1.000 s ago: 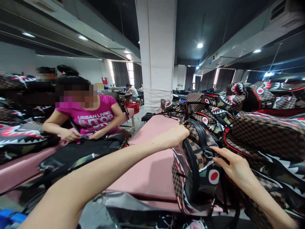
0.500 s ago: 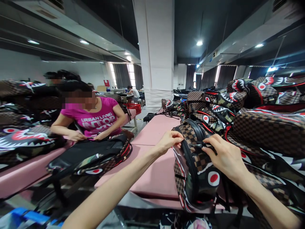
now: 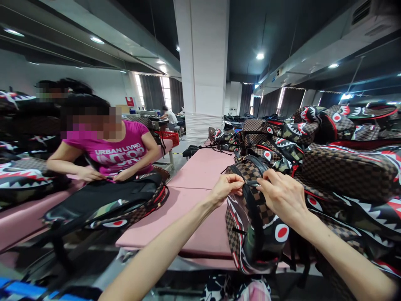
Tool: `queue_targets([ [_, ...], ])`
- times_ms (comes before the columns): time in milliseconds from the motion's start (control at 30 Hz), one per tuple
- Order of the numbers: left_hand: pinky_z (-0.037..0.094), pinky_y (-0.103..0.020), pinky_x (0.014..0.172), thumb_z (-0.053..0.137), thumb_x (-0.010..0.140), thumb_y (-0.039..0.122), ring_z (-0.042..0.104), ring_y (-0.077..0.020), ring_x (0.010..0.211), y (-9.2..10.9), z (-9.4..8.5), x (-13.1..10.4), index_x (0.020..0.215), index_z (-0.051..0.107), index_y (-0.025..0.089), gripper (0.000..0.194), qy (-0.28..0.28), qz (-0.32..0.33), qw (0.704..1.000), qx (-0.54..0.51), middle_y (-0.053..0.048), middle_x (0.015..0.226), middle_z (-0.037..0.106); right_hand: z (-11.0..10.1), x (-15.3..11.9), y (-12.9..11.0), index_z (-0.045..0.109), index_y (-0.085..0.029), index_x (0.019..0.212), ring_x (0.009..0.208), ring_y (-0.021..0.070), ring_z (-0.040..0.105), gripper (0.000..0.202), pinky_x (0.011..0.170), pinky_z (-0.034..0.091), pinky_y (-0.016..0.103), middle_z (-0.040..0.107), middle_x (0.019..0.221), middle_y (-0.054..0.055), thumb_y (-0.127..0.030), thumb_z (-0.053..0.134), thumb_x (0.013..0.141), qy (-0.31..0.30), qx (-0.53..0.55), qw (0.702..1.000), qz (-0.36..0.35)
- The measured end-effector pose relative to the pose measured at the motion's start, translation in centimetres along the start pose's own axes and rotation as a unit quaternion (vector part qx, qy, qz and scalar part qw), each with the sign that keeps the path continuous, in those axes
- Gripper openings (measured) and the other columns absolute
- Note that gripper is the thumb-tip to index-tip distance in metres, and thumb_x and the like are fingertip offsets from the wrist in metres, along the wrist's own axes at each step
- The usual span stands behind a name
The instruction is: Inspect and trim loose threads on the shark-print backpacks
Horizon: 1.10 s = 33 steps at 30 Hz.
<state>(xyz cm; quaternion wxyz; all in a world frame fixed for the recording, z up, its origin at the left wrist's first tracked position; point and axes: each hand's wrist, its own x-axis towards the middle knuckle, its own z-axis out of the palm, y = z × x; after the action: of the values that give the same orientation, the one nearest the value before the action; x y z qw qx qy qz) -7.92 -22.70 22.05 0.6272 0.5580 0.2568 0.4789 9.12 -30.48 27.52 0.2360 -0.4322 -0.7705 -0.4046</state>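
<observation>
A backpack (image 3: 262,215) in brown checks and camouflage, with a red-and-white eye and shark teeth, stands on the pink table (image 3: 200,209) in front of me. My left hand (image 3: 230,186) is closed in a pinch by its upper edge, near the black zip band; what lies between the fingertips is too small to make out. From the right, my right hand (image 3: 283,194) grips small thread snips (image 3: 251,183), partly hidden by the fingers. Their tip points left, close to my left fingertips.
Similar backpacks (image 3: 347,165) are piled on the right. Across on the left, a co-worker in a pink shirt (image 3: 125,146) handles another backpack (image 3: 106,200) with both hands. Behind the table rises a white pillar (image 3: 203,62). A blue edge (image 3: 21,288) shows at lower left.
My right hand has moved left and slightly up, bringing the snips' tip to my left fingertips. The left hand keeps its pinch. The view has shifted slightly.
</observation>
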Motion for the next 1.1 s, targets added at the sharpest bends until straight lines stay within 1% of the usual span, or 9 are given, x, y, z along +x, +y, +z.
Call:
queue_targets([
  [233,0.047,-0.021,0.054,0.080,0.051,0.034,0.056,-0.0076,0.049,0.0,-0.3,0.2,0.070,0.060,0.010,0.036,-0.005,0.004,1.000,-0.011,0.001,0.055,0.060,0.1,0.2,0.1,0.067,-0.020,0.080,0.064,0.0130,0.047,0.010,0.059,0.029,0.026,0.061,0.081,0.001,-0.025,0.058,0.083,0.004,0.025,1.000,0.006],
  [567,0.048,-0.020,0.055,0.077,0.056,0.034,0.056,-0.0072,0.050,-0.9,-0.2,0.1,0.070,0.060,0.010,0.033,0.004,0.040,0.999,-0.014,0.002,0.058,0.060,0.1,0.8,0.0,0.065,-0.020,0.078,0.072,0.0147,0.050,0.013,0.060,0.026,0.029,0.061,0.086,0.002,-0.022,0.054,0.085,-0.065,-0.007,0.998,-0.014],
  [667,0.047,-0.021,0.055,0.076,0.057,0.034,0.055,-0.0073,0.051,-0.8,0.0,-0.1,0.069,0.060,0.010,0.031,0.015,0.052,0.999,0.000,0.001,0.058,0.059,-0.2,1.4,0.2,0.063,-0.019,0.075,0.071,0.0147,0.049,0.014,0.060,0.025,0.030,0.060,0.086,0.002,-0.019,0.053,0.085,-0.076,-0.010,0.996,-0.036],
  [800,0.045,-0.020,0.053,0.073,0.059,0.031,0.054,-0.0073,0.050,-0.2,0.4,-0.5,0.067,0.060,0.011,0.026,0.027,0.071,0.996,0.035,0.002,0.057,0.058,-0.8,2.5,0.5,0.062,-0.018,0.073,0.071,0.0159,0.047,0.015,0.060,0.024,0.031,0.060,0.083,0.003,-0.013,0.052,0.083,-0.098,-0.012,0.991,-0.086],
  [900,0.046,-0.021,0.054,0.072,0.059,0.030,0.054,-0.0081,0.051,0.2,0.7,-0.7,0.066,0.060,0.011,0.024,0.035,0.071,0.995,0.057,0.002,0.057,0.058,-0.9,2.9,0.8,0.063,-0.018,0.074,0.071,0.0156,0.047,0.015,0.061,0.025,0.031,0.061,0.085,0.004,-0.011,0.052,0.082,-0.110,0.005,0.988,-0.113],
  [1000,0.045,-0.021,0.053,0.071,0.059,0.031,0.053,-0.0080,0.051,0.2,0.8,-0.6,0.066,0.059,0.011,0.024,0.039,0.065,0.995,0.073,0.002,0.057,0.057,-0.4,2.4,0.9,0.063,-0.018,0.076,0.073,0.0152,0.048,0.016,0.062,0.027,0.030,0.061,0.088,0.004,-0.011,0.051,0.083,-0.103,0.015,0.990,-0.093],
  [1100,0.045,-0.022,0.056,0.071,0.060,0.033,0.053,-0.0090,0.053,0.0,0.5,-0.1,0.068,0.058,0.013,0.025,0.035,0.066,0.994,0.080,0.002,0.058,0.057,0.5,1.1,1.3,0.064,-0.018,0.079,0.076,0.0152,0.051,0.015,0.063,0.031,0.028,0.060,0.087,0.005,-0.015,0.050,0.085,-0.068,0.050,0.996,-0.024],
])
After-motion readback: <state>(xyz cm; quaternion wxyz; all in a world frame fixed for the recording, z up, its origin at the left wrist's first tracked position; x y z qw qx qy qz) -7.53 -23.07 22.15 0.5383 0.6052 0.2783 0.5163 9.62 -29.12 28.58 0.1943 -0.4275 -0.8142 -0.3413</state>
